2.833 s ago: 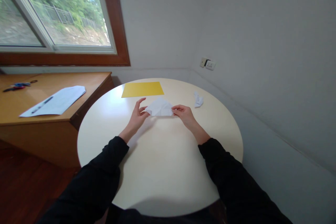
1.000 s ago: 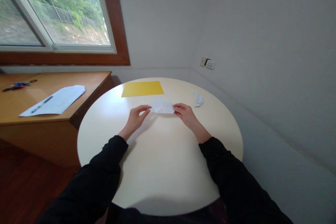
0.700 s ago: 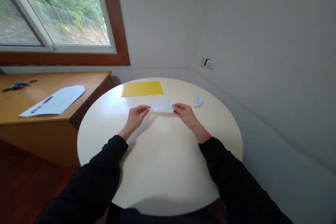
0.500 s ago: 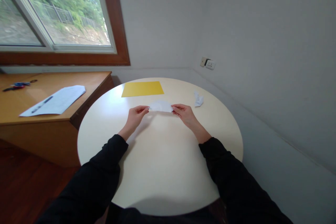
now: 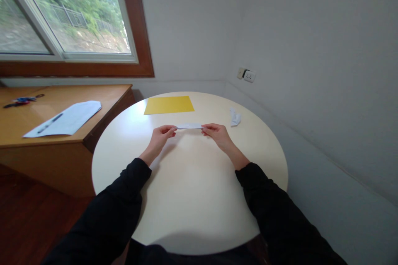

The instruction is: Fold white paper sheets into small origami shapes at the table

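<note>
A small piece of white paper (image 5: 188, 126) is stretched between my two hands, just above the round table (image 5: 186, 198). My left hand (image 5: 161, 136) pinches its left end between thumb and fingers. At the right end, my right hand (image 5: 218, 133) grips it the same way. From here the paper shows as a narrow strip, seen nearly edge-on. Beyond my left hand lies a flat yellow sheet (image 5: 169, 105). A crumpled scrap of white paper (image 5: 235, 117) rests on the table past my right hand.
To the left stands a wooden desk (image 5: 108, 91) bearing white paper sheets (image 5: 74, 116) with a pen (image 5: 50, 123) on top. Scissors (image 5: 23, 100) and a dark ring (image 5: 40, 95) lie farther back. Walls and a window (image 5: 87, 12) enclose the far side; a socket (image 5: 249, 76) is on the wall.
The white paper has gone from a broad, arched shape to a thin, nearly edge-on strip. My right hand has shifted slightly left; the left has barely moved.
</note>
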{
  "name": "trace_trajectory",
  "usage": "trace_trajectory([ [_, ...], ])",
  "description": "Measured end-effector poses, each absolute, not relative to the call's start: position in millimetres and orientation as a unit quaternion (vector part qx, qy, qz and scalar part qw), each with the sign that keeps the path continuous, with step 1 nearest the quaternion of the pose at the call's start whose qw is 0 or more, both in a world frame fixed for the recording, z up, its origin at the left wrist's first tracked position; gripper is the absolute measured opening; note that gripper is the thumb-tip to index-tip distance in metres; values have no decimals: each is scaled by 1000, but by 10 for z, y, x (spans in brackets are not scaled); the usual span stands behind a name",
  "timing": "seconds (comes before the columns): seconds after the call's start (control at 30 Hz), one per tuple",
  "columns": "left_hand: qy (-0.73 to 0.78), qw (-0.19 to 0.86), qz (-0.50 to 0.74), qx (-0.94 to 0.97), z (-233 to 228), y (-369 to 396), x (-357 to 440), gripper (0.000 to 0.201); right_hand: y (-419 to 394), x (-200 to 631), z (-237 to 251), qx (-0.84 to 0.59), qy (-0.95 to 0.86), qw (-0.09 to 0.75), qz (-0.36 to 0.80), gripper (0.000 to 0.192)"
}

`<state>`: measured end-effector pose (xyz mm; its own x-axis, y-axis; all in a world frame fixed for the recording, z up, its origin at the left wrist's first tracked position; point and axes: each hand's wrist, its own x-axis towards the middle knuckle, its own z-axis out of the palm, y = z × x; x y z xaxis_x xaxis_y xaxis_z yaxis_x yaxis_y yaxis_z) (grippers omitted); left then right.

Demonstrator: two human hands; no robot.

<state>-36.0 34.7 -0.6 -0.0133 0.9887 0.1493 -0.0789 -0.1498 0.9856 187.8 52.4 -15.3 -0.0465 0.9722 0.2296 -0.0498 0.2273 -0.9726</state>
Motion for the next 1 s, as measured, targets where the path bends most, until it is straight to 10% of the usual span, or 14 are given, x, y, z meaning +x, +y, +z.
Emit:
trace_trajectory([
  [1.0, 449, 438, 576, 524, -23, 344, -345, 32, 491, 1833, -110, -439, -515, 586, 446, 32],
])
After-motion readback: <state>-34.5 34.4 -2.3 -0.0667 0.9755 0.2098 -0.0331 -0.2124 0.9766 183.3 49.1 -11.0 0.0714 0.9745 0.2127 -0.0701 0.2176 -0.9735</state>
